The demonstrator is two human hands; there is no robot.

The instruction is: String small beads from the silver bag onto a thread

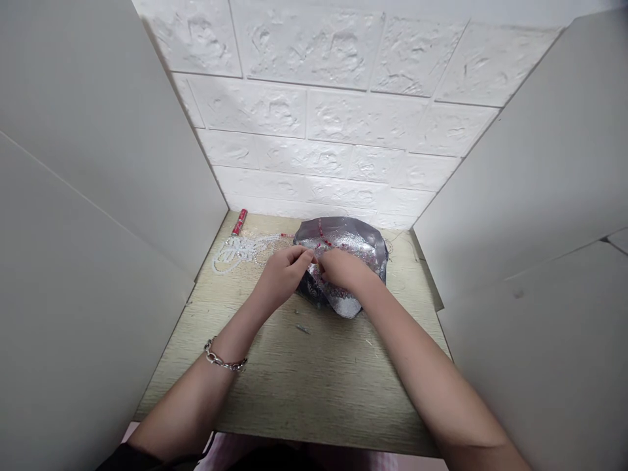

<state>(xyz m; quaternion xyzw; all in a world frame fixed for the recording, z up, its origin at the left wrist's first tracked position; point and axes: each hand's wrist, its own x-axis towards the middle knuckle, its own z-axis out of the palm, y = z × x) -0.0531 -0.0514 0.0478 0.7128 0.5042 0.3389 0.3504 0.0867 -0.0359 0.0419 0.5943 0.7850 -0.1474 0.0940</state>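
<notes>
A silver-lined bag [346, 307] with a greyish see-through edge lies spread at the back middle of the table. Many small pink, red and clear beads [369, 259] rest inside it. Over its left side is my left hand [282, 271], thumb and forefinger pinched together; whatever is between them is too small to make out. My right hand [346, 268] is above the beads, fingers curled and closed close to the left fingertips. Its fingertips are partly hidden, and I cannot tell what they grip. A short row of red beads [321, 229] runs across the bag's far part.
Strands of white beads [235, 252] lie on the table to the left, near a red cylinder [239, 222]. A small grey scrap [303, 329] is in front of the bag. Pale panels [530, 196] flank the table [314, 392], with a white brick-pattern wall [333, 111] behind.
</notes>
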